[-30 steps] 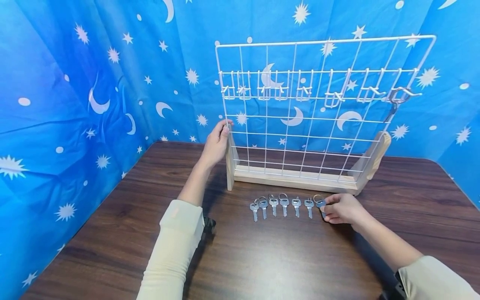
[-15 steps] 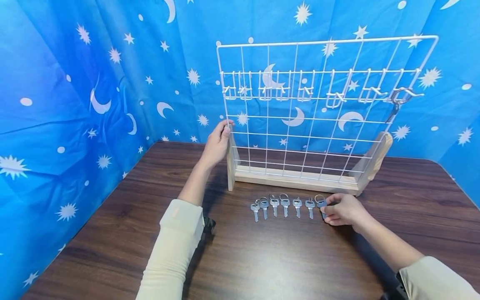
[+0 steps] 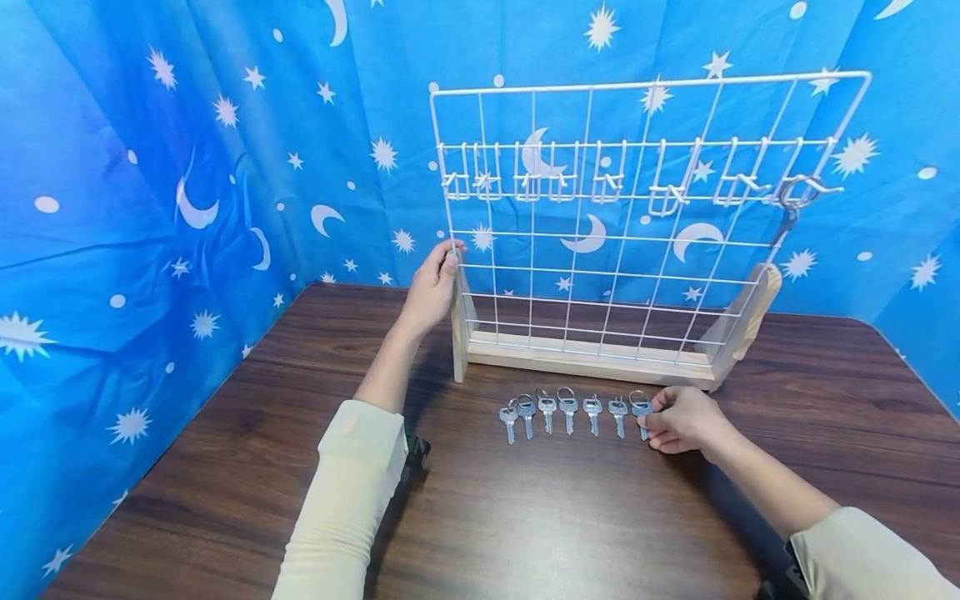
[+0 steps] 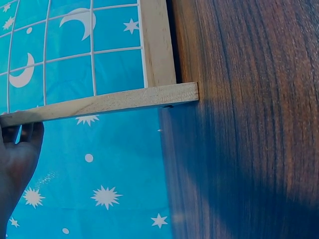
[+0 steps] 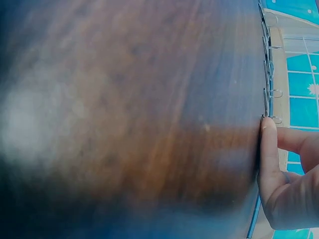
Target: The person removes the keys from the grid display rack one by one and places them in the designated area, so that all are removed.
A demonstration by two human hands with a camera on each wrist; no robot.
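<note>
My left hand (image 3: 433, 287) grips the top of the left wooden side post (image 3: 460, 342) of a white wire grid rack (image 3: 588, 268). The left wrist view shows its fingers (image 4: 35, 133) at the far end of that post. In front of the rack, several silver keys (image 3: 568, 404) with rings lie in a row on the table. At the right end of this row, my right hand (image 3: 686, 419) pinches the last key (image 3: 641, 408) by its right side, thumb low and index finger higher. In the right wrist view the thumb (image 5: 269, 144) hides most of that key.
White wire hooks (image 3: 607, 179) hang along the upper grid. On the rightmost hook hangs another key (image 3: 787, 221) by its ring. Behind the brown wooden table (image 3: 555, 517) a blue curtain (image 3: 247, 150) with moons and stars covers the back and left.
The last key in the row has turned from tilted to nearly straight, and more of it shows beside my right fingers. My left hand has stayed on the side post.
</note>
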